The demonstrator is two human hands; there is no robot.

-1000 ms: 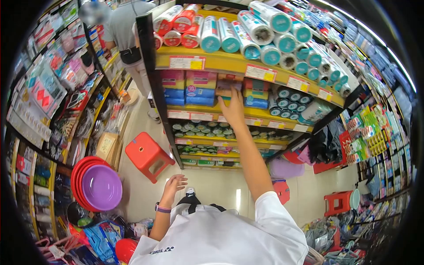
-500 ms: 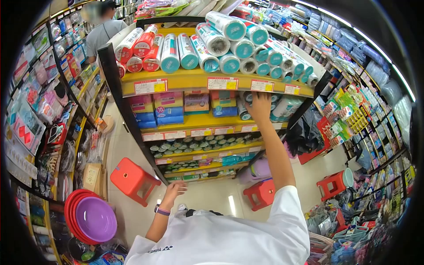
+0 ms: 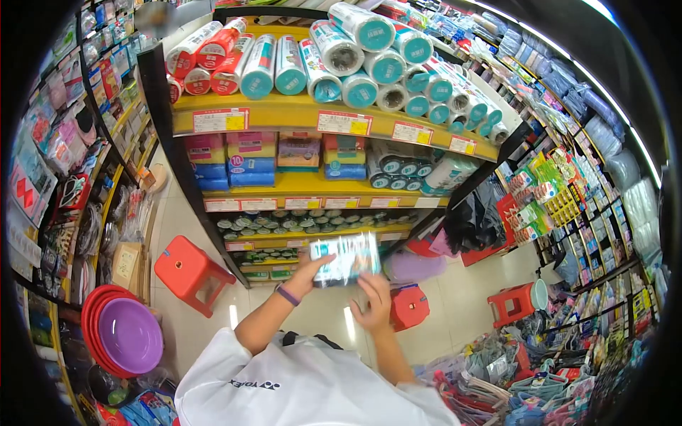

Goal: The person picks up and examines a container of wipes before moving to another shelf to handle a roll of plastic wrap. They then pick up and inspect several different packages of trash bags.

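Note:
My left hand is closed on the left edge of a shiny plastic-wrapped pack, with the thumb lying across its front. The pack is white and teal with a dark lower edge, and glare and motion blur hide its print. My right hand is at the pack's lower right corner, fingers apart and fingertips overlapping the edge. Behind them stands a shelf unit with yellow shelves. On its second shelf lie packs of dark rolls with teal and white ends.
White and teal rolls and red ones are stacked on the top shelf. A red stool stands left on the floor, another red stool to the right. Purple and red basins lie at lower left; hangers at lower right.
My right hand has come down from the second shelf to chest height. The pack is now out in front of me, and my left hand has risen and taken hold of it.

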